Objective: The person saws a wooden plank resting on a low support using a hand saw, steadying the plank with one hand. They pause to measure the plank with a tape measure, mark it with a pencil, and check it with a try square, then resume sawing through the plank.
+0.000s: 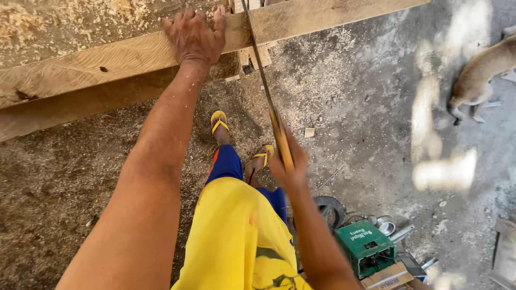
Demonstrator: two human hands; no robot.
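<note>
My left hand lies flat, fingers spread, on top of a long wooden plank that runs across the upper part of the view. My right hand is closed around the wooden handle of a handsaw. The thin blade reaches up to the plank just right of my left hand. Below are my yellow shirt, blue shorts and both feet in yellow flip-flops.
Sawdust covers the dirt and concrete ground. A small wood offcut lies right of my feet. A green plastic crate, a cardboard box, a small wheel and metal parts sit at lower right. A tan dog stands at upper right.
</note>
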